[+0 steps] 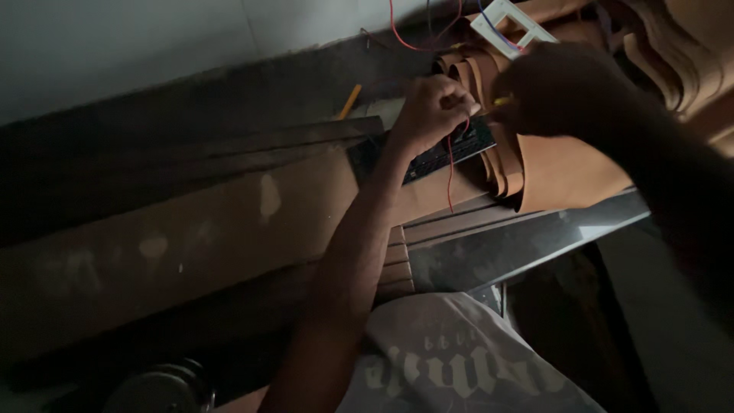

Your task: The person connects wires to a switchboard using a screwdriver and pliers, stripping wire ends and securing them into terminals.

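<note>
My left hand (432,111) is closed around a thin red wire (449,172) that hangs down in front of a black switch panel (451,149). My right hand (554,88) is dark and close to the camera; it pinches a small yellow-handled tool (502,100) whose tip meets the left hand's fingers. The panel lies on rolled brown sheets (566,172). A white switch frame (511,24) sits above, with red and blue wires (405,34) running to it.
Long wooden planks (229,206) lie stacked across the left and middle. A yellow pencil-like stick (349,102) rests behind them against a pale wall (115,46). A dark shiny ledge (527,241) runs below the rolls. A round metal object (164,386) sits at the bottom left.
</note>
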